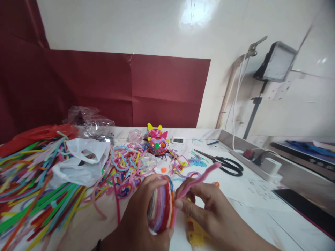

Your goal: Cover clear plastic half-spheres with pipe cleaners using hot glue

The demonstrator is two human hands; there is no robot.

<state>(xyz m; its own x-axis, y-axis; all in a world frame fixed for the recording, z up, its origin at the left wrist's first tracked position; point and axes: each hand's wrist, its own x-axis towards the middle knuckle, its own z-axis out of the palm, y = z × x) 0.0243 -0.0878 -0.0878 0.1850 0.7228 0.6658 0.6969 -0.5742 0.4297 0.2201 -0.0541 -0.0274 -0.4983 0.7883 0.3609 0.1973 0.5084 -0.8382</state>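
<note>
My left hand (141,212) is wrapped round a ball of wound pipe cleaners (162,205) striped in red, orange, purple and pink, at the bottom centre of the table. My right hand (206,205) pinches a pink pipe cleaner (201,177) right beside the ball; its free end sticks up and to the right. A yellow piece (195,233) lies on the table under my right hand.
A heap of coloured pipe cleaners (34,188) and a white plastic bag (81,160) lie left. Bent pipe-cleaner loops (125,164) and a finished pink cat-like figure (157,142) sit behind. Black scissors (225,164), a small digital display (178,140), a power strip (259,160) and a lamp (277,62) are at the right.
</note>
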